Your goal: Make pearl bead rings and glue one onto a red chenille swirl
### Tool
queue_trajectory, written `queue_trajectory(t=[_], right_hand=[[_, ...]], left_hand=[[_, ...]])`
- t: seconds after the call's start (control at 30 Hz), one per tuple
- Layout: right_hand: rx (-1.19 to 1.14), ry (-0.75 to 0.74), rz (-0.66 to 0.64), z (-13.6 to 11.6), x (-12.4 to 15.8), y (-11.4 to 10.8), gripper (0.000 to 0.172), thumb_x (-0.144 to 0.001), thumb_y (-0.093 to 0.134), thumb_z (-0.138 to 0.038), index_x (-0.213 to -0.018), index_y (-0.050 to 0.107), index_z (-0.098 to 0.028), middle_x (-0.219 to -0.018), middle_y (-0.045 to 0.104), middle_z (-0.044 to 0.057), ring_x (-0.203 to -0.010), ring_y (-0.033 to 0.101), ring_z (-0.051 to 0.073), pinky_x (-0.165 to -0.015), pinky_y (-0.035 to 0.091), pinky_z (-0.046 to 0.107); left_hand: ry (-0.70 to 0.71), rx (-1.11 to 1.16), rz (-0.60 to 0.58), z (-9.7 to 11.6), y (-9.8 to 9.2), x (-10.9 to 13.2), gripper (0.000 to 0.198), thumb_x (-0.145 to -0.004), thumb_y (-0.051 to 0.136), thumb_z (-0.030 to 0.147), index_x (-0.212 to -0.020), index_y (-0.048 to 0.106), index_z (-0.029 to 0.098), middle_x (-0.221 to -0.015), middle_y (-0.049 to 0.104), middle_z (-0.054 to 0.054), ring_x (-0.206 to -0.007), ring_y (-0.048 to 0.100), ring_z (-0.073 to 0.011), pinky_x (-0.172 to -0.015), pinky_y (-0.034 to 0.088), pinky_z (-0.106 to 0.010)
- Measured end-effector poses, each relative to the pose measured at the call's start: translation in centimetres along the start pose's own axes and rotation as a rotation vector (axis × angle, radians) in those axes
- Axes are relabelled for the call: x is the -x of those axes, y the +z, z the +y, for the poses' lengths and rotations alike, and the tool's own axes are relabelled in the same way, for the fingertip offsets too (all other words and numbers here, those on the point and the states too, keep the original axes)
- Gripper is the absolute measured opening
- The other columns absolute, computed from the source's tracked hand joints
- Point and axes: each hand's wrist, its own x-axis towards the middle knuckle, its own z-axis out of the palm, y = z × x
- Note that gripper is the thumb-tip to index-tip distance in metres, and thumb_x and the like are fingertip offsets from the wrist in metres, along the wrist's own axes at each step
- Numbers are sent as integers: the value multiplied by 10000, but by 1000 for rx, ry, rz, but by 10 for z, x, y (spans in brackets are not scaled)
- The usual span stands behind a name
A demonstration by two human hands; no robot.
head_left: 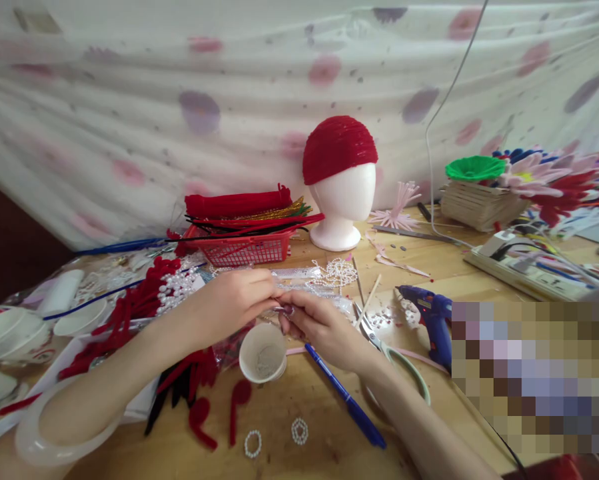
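My left hand (246,293) and my right hand (316,327) meet above the table, fingertips pinched together. Whatever lies between them is too small and too hidden to name. Just beneath, a white paper cup (248,357) stands with its mouth toward me. A blue pen (346,393) lies beside my right wrist, and scissors with pale green handles (414,373) are partly under that forearm. Nearer me are a pearl bead ring (252,444), a flower-like bead loop (300,431) and two curled red chenille pieces (199,420).
Behind my hands sits a red basket (249,249) of chenille stems. A white foam head (342,200) wears a red cap (340,150). To the right are a blue glue gun (432,317) and a power strip (519,270). Pearl strings (336,273) and red stems (129,307) lie about.
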Motion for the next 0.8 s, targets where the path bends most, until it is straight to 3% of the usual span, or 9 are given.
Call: queue_trajectory(t=[0.17, 0.33, 0.47, 0.6, 0.8], right_hand=[[-186, 40, 59, 4, -4, -3, 138, -928, 533, -261, -859, 618, -177, -683, 560, -30, -566, 440, 90, -553, 350, 241], [-364, 83, 197, 10, -8, -6, 233, -841, 697, -385, -836, 605, -172, -688, 636, -16, -548, 522, 78, -526, 393, 219], [-377, 37, 255, 10, -9, -5, 290, -812, 737, -421, -822, 588, -173, -699, 677, -5, -571, 581, 83, -551, 454, 215], [-310, 21, 242, 7, -7, -3, 290, -820, 733, -419, -804, 591, -166, -651, 663, -13, -530, 575, 79, -510, 447, 203], [-278, 12, 249, 7, -6, -4, 275, -831, 723, -408, -817, 589, -168, -654, 679, -3, -525, 577, 78, -502, 446, 196]], left_hand=[[4, -162, 50, 1, 5, -1, 336, -1016, 396, 248, -821, 654, 155, -766, 634, -41, -709, 614, -172, -637, 462, -284], [-108, -66, 107, 8, 5, -2, 280, -998, 400, 211, -859, 637, 156, -800, 664, -49, -747, 636, -172, -679, 474, -283], [-240, 48, -7, 11, 2, -1, 229, -978, 398, 201, -973, 625, 171, -895, 706, -58, -810, 663, -190, -717, 480, -301], [-272, 128, -104, 14, 1, -2, 266, -974, 360, 187, -998, 625, 183, -915, 700, -58, -836, 653, -199, -749, 476, -321], [-285, 127, -100, 20, 5, -2, 251, -958, 330, 155, -962, 580, 173, -880, 662, -60, -796, 628, -198, -707, 445, -322]])
